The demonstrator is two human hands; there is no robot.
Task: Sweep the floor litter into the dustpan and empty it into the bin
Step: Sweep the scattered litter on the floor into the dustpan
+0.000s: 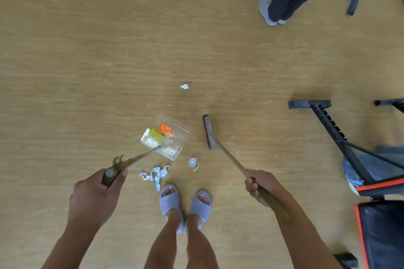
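Note:
My left hand (96, 190) grips the long handle of a clear plastic dustpan (175, 137) resting on the wooden floor. An orange wrapper (166, 129) and a yellow piece (155, 133) lie inside the pan. My right hand (259, 185) grips the broom handle; the grey broom head (208, 132) sits on the floor just right of the pan. Loose litter lies outside the pan: a white-and-teal crumpled wrapper (155, 174) near my feet, a small white round lid (192, 162), and a white paper scrap (185, 86) farther ahead.
My feet in lilac slippers (185, 201) stand just behind the litter. Another person's legs (282, 2) stand at the far right. Black metal stand legs (328, 124) and a black bin with orange trim (382, 225) fill the right side.

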